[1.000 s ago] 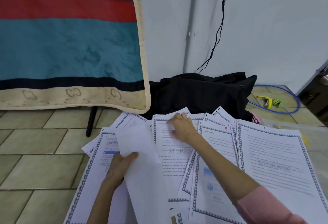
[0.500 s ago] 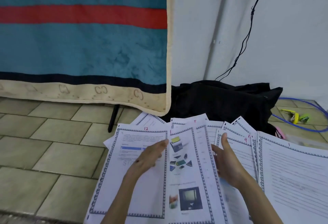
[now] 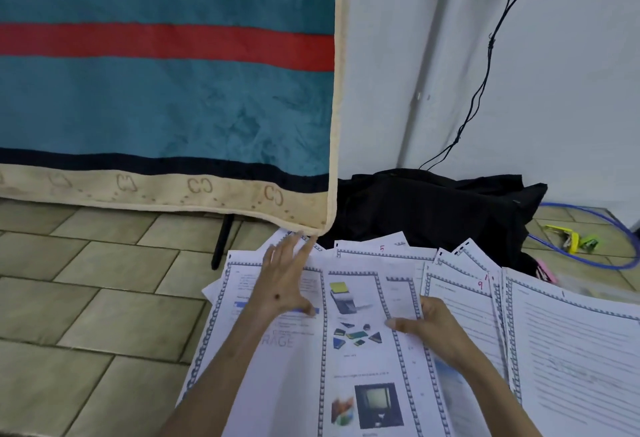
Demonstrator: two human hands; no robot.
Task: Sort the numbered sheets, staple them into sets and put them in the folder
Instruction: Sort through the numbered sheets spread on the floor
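Right hand [image 3: 438, 327] pinching the right edge of the picture sheet [image 3: 360, 339], thumb on top, other fingers hidden under the paper; grip narrow, closed on that page. Left hand [image 3: 284, 280] flat, fingers straight and spread, pressing on the bordered text sheet [image 3: 249, 332] just left of it. Around both, numbered sheets fanned loose on the tiled floor [image 3: 104, 298]: one marked 5 [image 3: 381, 249] at the far edge, one marked 9 [image 3: 464, 301] to the right, a lined page [image 3: 571, 350] far right. Beyond, black bag [image 3: 433, 208] by the wall; striped blanket [image 3: 166, 90] hanging far left. Yellow and green items [image 3: 571, 242] far right inside a blue cable loop, too small to identify. No stapled set, no folder clearly visible. Judged early: sorting in hand, stapling and filing all left.
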